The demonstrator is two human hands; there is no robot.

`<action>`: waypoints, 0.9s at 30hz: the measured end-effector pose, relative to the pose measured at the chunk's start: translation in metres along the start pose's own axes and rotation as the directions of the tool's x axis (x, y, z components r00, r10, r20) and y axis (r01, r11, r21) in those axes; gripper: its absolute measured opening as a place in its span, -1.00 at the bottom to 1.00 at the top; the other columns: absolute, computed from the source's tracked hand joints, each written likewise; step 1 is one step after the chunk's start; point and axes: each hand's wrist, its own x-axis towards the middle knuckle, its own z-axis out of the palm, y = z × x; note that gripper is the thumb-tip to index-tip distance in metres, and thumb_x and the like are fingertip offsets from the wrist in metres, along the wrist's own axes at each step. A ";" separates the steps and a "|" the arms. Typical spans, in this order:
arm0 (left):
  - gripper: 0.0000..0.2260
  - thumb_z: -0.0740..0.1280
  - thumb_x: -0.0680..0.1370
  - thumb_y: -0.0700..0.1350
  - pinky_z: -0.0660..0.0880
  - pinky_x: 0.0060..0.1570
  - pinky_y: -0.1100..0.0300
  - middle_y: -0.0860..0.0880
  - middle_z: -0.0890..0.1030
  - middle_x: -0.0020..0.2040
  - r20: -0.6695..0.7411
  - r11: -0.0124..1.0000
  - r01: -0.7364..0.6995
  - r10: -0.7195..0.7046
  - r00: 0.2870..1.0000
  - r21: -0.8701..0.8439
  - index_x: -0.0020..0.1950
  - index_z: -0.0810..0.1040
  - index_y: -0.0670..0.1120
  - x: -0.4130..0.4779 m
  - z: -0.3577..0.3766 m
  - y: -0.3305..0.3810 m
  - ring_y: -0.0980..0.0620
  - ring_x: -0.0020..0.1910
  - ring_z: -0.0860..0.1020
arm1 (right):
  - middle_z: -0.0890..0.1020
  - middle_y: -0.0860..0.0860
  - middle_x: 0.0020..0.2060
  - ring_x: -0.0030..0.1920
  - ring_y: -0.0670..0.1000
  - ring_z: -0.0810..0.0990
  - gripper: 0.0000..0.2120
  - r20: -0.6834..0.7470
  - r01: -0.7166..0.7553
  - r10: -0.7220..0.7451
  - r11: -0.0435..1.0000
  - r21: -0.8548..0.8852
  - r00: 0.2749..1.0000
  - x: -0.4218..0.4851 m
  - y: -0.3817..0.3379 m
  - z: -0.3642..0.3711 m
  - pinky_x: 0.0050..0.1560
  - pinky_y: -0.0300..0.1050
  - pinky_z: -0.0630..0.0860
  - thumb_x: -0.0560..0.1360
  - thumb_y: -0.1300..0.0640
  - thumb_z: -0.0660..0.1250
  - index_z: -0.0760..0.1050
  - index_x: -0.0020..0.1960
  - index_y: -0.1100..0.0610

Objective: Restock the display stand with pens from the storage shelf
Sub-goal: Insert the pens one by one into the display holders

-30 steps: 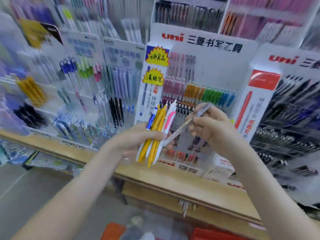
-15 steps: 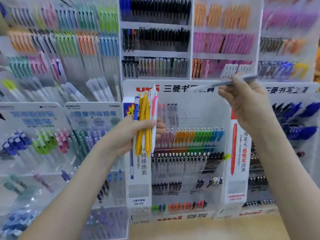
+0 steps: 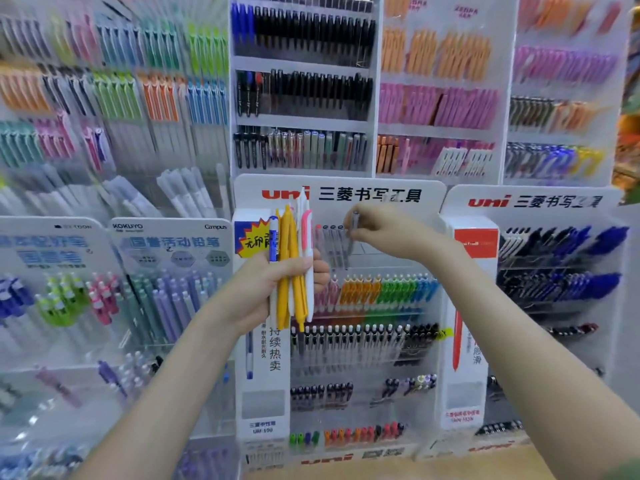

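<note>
Right hand (image 3: 384, 233) pinches a grey pen (image 3: 354, 225) upright, seemingly at the "uni" stand's (image 3: 346, 194) top row; left hand (image 3: 273, 282) grips a bundle (image 3: 292, 268).

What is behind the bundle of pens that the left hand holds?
Behind the bundle of pens in the left hand stands the white display stand. Its yellow sticker shows only partly; the rest of it, and whatever lies behind the hand, is covered.

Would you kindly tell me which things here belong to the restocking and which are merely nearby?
In the job: left hand gripping a bundle of pens; right hand pinching a grey pen; display stand.
Merely nearby: pencil display; blue pen rack; wall shelves.
</note>
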 end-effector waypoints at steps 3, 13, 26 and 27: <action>-0.83 0.30 0.53 -0.29 0.63 -0.17 0.16 -0.15 0.70 -0.11 0.022 1.000 0.005 -0.005 1.000 0.009 0.11 0.55 -0.22 -0.004 0.001 -0.004 -0.05 -0.13 0.69 | 0.58 0.11 0.14 0.09 0.05 0.54 -0.76 0.062 -0.059 0.058 0.998 0.017 0.996 0.007 0.005 0.010 0.06 -0.10 0.46 0.56 0.20 0.27 0.35 0.20 0.19; -0.82 0.31 0.52 -0.26 0.63 -0.14 0.16 -0.14 0.70 -0.10 0.010 1.000 0.002 -0.003 1.000 0.015 0.11 0.54 -0.21 -0.022 -0.009 -0.013 -0.05 -0.11 0.69 | 0.50 0.03 0.16 0.13 0.00 0.45 -0.58 -0.225 0.046 -0.066 0.994 -0.094 0.972 -0.012 -0.007 0.018 0.15 -0.13 0.41 0.54 0.14 0.31 0.30 0.35 0.14; -0.74 0.37 0.43 -0.27 0.60 -0.09 0.15 -0.15 0.70 -0.06 0.073 0.999 0.051 -0.051 0.996 0.000 0.11 0.55 -0.19 -0.093 -0.134 -0.023 -0.09 -0.06 0.68 | 0.69 0.13 -0.18 -0.22 -0.01 0.64 -0.88 0.126 0.011 -0.129 0.741 0.671 0.984 -0.016 -0.147 0.112 -0.15 -0.20 0.58 0.51 0.23 0.34 0.57 0.00 0.26; -0.74 0.34 0.41 -0.27 0.60 -0.11 0.16 -0.15 0.70 -0.07 0.067 0.999 0.050 -0.050 0.997 -0.008 0.10 0.55 -0.19 -0.099 -0.154 -0.020 -0.09 -0.08 0.68 | 0.68 0.11 -0.24 -0.25 -0.02 0.64 -0.91 0.119 0.007 -0.123 0.720 0.694 0.985 -0.008 -0.160 0.125 -0.16 -0.19 0.59 0.51 0.26 0.32 0.56 -0.03 0.26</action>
